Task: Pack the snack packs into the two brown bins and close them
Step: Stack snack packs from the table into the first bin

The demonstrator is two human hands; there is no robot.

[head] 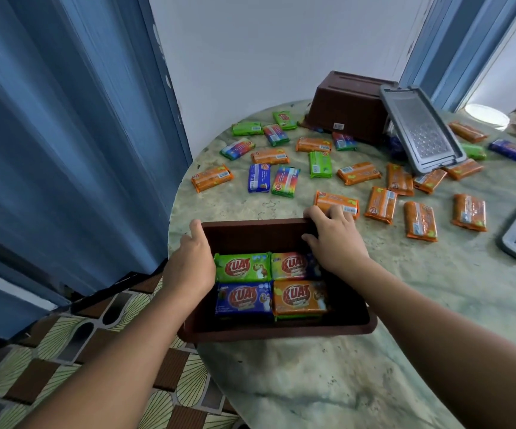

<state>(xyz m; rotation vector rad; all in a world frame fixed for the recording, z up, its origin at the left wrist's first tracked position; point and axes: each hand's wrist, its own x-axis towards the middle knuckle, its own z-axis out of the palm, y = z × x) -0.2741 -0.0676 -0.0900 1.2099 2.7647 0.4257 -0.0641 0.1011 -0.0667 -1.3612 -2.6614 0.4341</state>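
Open brown bin [281, 331] at near table [374, 351] edge, four KUAT snack packs [270, 284] inside; left hand [193, 261] clasps its left rim, right hand [335, 243] clasps far right corner; second brown bin [348, 108] overturned far back beside grey lid [420, 131]; loose packs [358, 173] scattered between

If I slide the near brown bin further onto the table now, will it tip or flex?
The near brown bin overhangs the table edge, so it may tip until pushed inward. It holds few packs, so it is likely light. With the left hand and right hand on its rim, it should slide steadily.
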